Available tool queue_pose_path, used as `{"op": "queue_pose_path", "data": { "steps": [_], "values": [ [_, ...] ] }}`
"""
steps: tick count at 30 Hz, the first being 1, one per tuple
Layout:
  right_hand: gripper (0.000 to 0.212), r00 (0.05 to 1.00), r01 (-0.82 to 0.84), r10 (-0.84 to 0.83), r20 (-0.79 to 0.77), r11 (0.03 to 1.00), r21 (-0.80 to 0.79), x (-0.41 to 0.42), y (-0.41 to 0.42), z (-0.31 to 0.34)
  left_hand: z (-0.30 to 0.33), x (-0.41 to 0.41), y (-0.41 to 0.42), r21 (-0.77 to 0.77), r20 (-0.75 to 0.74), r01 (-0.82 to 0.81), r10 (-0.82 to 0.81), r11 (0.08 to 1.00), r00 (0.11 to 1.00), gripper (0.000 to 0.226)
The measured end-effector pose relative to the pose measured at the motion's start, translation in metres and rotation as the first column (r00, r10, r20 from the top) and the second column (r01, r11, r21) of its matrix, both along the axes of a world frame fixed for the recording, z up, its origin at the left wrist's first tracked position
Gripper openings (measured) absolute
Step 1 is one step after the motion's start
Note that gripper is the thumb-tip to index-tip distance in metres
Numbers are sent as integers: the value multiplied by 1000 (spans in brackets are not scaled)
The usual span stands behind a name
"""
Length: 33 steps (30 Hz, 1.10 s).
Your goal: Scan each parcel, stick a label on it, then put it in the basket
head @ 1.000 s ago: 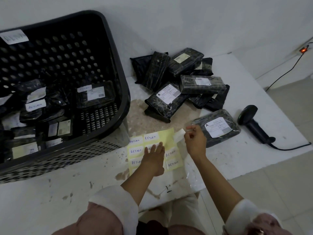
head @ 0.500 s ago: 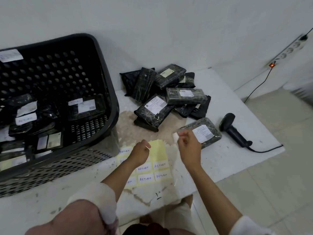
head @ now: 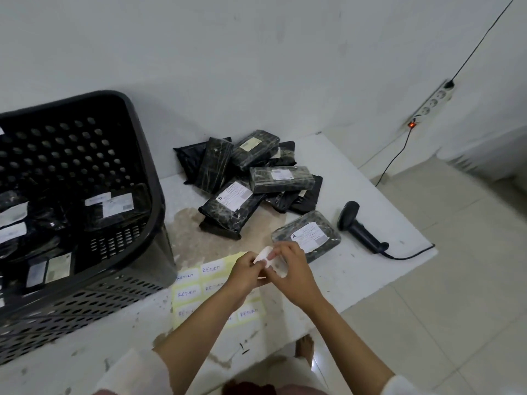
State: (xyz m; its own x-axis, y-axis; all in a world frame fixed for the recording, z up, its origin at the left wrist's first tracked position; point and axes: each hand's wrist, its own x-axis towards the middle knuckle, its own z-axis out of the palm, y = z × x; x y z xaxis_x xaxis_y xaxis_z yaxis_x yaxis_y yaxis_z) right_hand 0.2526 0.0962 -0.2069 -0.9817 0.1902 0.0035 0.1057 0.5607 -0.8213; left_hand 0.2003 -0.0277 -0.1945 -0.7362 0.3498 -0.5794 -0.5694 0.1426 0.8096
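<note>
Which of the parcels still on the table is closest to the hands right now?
The parcel marked A, lying alone just beyond the right hand, beside the scanner. The others sit heaped further back near the wall, including the one marked B.

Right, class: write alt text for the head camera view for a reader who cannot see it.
Both hands, left hand and right hand, hold a white label above a yellow label sheet. Beside them lies a wrapped parcel, with a scanner, a parcel pile and a black basket of labelled parcels.
</note>
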Motion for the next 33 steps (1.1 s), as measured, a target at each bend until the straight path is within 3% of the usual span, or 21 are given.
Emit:
{"op": "queue_pose_path", "data": {
  "steps": [4, 7, 10, 13, 22, 33],
  "values": [
    [17, 995, 21, 5, 104, 969, -247, 1, 29, 3, -3, -3, 20, -30, -34, 42, -43, 999, 998, 16],
    [8, 986, 134, -91, 141, 931, -339, -4, 49, 2, -7, -6, 34, -141, -114, 73, -89, 987, 989, 10],
    [17, 961, 243, -191, 203, 929, -280, -13, 71, -4, -11, -9, 50, -213, -147, 38, -70, 976, 987, 3],
    [15, 947, 236, -167, 273, 941, -244, -27, 89, -10, -13, -17, 63, -260, -155, -37, -4, 965, 988, 7],
    [14, 969, -68, 73, 234, 997, -28, -88, 107, -28, -33, -42, 84, -330, -205, -334, 279, 883, 938, 17],
    [5, 941, -164, 113, 320, 977, 136, -119, 113, -43, -45, -54, 105, -442, -273, -430, 338, 787, 901, 16]
  ]
}}
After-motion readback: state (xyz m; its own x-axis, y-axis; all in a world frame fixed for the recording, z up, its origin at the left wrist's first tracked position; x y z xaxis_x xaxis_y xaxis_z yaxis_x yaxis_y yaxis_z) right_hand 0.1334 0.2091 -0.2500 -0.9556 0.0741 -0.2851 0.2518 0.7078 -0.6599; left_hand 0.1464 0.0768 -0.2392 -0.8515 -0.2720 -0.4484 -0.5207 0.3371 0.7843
